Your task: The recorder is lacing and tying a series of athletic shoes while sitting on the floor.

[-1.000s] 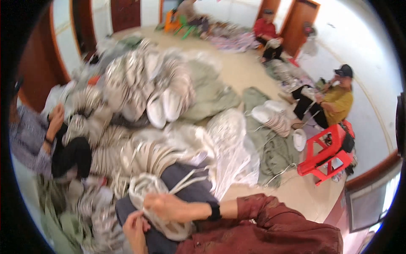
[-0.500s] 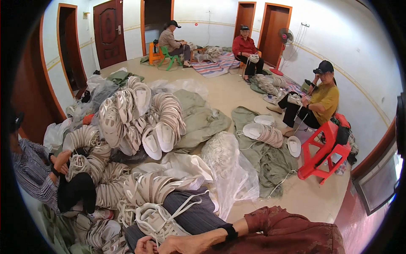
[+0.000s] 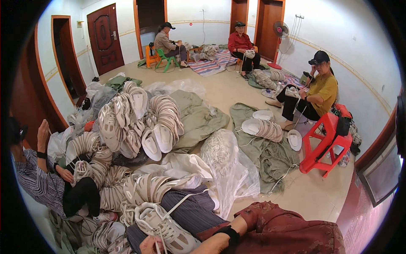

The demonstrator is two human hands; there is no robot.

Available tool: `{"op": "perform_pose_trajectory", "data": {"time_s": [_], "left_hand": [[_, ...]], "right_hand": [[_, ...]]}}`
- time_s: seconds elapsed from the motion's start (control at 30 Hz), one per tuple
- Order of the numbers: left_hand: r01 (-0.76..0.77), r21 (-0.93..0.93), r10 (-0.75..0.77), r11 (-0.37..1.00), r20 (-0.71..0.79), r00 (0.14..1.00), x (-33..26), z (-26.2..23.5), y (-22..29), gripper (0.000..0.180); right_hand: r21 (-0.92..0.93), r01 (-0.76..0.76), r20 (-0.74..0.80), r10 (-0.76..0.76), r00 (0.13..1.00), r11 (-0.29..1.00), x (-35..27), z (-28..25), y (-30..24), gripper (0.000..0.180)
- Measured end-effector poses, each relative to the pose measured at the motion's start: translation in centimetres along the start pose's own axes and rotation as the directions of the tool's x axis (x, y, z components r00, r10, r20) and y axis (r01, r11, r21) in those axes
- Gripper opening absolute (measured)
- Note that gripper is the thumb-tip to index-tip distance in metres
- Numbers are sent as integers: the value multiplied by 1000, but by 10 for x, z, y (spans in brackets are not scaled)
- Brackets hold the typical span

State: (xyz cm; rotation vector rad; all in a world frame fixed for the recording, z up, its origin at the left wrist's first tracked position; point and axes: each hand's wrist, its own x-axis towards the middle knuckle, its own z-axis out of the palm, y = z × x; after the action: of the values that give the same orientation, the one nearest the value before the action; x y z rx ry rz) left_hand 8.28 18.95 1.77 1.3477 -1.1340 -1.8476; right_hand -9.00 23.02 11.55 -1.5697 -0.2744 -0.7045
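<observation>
Right hand [image 3: 152, 244] pinches the white lace of the half-laced cream mesh sneaker [image 3: 163, 224]; left hand unseen; unlaced heaps beyond.

The shoe [image 3: 167, 230] on the lap looks like pale synthetic mesh, matt, with a thin woven white lace [image 3: 179, 204] running off it. The trousers [image 3: 190, 211] under it are ribbed grey cloth, soft and dull. The sleeve [image 3: 287, 230] is dark red printed fabric, slightly crumpled. Stacked soles [image 3: 127, 118] look like smooth moulded rubber or foam, off-white with a faint sheen. The bag [image 3: 228, 169] is clear thin plastic film, wrinkled and glossy. Green sheets [image 3: 270, 156] are coarse matt cloth. The stool [image 3: 325, 144] is shiny red plastic. The floor [image 3: 237, 91] is smooth and pale. The door [image 3: 103, 36] is glossy dark wood.
</observation>
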Motion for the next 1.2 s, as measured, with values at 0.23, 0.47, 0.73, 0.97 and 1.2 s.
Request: {"op": "perform_pose_trajectory", "data": {"time_s": [0.23, 0.47, 0.73, 0.97, 1.2], "left_hand": [[-572, 487, 686, 660, -79, 723, -64, -10, 37, 11], [-803, -289, 523, 522, -635, 568, -72, -45, 103, 21], [-766, -564, 712, 308, -397, 579, -133, -187, 123, 12], [-828, -430, 705, 359, -457, 543, -155, -234, 128, 10], [-769, -476, 566, 426, -523, 637, -123, -251, 85, 13]], "right_hand": [[-180, -65, -277, 12, 961, 982, -49, -26, 15, 18], [-510, -589, -762, -11, 648, 627, -138, -54, 58, 14], [-60, -660, -850, 309, 427, 749, -133, -56, 73, 15], [-538, -681, -787, -5, 617, 496, -115, -71, 95, 28], [-626, -731, -761, -10, 648, 271, -102, -77, 100, 19]]}}
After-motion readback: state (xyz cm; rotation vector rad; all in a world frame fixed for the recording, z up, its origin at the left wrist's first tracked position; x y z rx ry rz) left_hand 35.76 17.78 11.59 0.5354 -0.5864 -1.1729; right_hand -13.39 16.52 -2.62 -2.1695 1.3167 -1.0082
